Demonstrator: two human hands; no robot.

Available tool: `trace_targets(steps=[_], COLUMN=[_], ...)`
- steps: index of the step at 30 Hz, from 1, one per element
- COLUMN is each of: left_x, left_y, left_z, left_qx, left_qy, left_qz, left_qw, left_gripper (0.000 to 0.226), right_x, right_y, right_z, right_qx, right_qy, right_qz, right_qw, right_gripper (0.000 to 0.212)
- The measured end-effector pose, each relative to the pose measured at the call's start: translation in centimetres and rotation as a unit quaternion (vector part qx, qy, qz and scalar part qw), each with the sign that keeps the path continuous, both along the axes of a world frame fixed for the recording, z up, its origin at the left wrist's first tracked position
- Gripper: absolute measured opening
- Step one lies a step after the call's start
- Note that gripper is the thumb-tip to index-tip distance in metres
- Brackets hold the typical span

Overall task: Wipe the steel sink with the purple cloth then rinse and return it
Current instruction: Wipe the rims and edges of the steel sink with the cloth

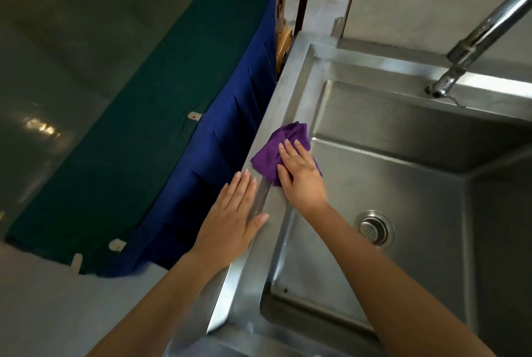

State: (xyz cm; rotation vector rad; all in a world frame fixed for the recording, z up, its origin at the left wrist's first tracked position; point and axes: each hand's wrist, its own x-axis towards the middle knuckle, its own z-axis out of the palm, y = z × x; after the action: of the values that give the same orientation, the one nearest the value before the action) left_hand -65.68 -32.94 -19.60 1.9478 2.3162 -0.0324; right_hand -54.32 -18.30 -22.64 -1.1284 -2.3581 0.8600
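right hand (302,175): fingers flat, pressing purple cloth (276,152) on sink (288,103) left rim | left hand (233,212): open, palm flat on rim edge, holding nothing

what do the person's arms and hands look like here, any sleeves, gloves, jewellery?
Both arms are bare up to the frame edge: no sleeves in view. The left hand and right hand have no gloves, and no rings, watch or bracelets show. Fingernails look short and unpainted. No markings visible.
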Motion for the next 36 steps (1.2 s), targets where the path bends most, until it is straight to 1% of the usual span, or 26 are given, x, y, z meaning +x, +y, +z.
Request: trace_targets(steps=[8, 11, 14, 16, 18, 20, 22, 24, 29, 32, 36], left_x=[1.2, 2.3, 3.1, 3.2, 3.4, 3.5, 3.5, 3.5, 3.5, 3.6, 3.6], left_y=[-8.6, -10.9, -12.1, -12.4, -12.6, -12.7, -12.7, -12.7, -12.8, -12.8, -12.6], left_z=[-0.3, 0.2, 0.4, 0.2, -0.3, -0.7, -1.0, -1.1, -0.9, -0.9, -0.9], left_qx=[0.008, 0.003, -0.003, 0.0, 0.009, 0.022, 0.038, 0.046, 0.029, 0.02, 0.015], left_qy=[-0.026, -0.021, -0.032, -0.035, -0.03, -0.033, -0.038, -0.035, -0.003, 0.004, 0.018], left_qz=[0.007, 0.024, 0.045, 0.046, 0.043, 0.043, 0.043, 0.039, 0.028, 0.027, 0.033], left_qw=[1.0, 0.999, 0.998, 0.998, 0.999, 0.998, 0.998, 0.998, 0.999, 0.999, 0.999], left_gripper=[0.068, 0.069, 0.07, 0.072, 0.073, 0.074, 0.074, 0.073, 0.073, 0.075, 0.077], right_x=[1.9, 2.3, 2.4, 2.2, 1.5, 0.4, -0.7, -1.6, -3.7, -4.4, -3.7], right_y=[-9.6, -13.0, -14.7, -14.6, -13.4, -10.9, -7.3, -3.6, 2.8, 2.3, -2.9], right_z=[0.4, 0.3, 0.7, 1.0, 1.1, 1.0, 1.0, 0.9, 1.1, 1.5, 1.8], right_qx=[-0.007, 0.016, 0.02, 0.036, 0.057, 0.065, 0.059, 0.05, 0.004, -0.011, 0.005], right_qy=[-0.013, -0.021, -0.091, -0.148, -0.176, -0.181, -0.182, -0.188, -0.199, -0.194, -0.193], right_qz=[0.01, 0.012, 0.024, 0.029, 0.03, 0.016, 0.001, -0.001, -0.036, -0.059, -0.054], right_qw=[1.0, 1.0, 0.995, 0.988, 0.982, 0.981, 0.981, 0.981, 0.979, 0.979, 0.98], right_gripper=[0.051, 0.057, 0.056, 0.056, 0.059, 0.062, 0.055, 0.054, 0.054, 0.053, 0.051])
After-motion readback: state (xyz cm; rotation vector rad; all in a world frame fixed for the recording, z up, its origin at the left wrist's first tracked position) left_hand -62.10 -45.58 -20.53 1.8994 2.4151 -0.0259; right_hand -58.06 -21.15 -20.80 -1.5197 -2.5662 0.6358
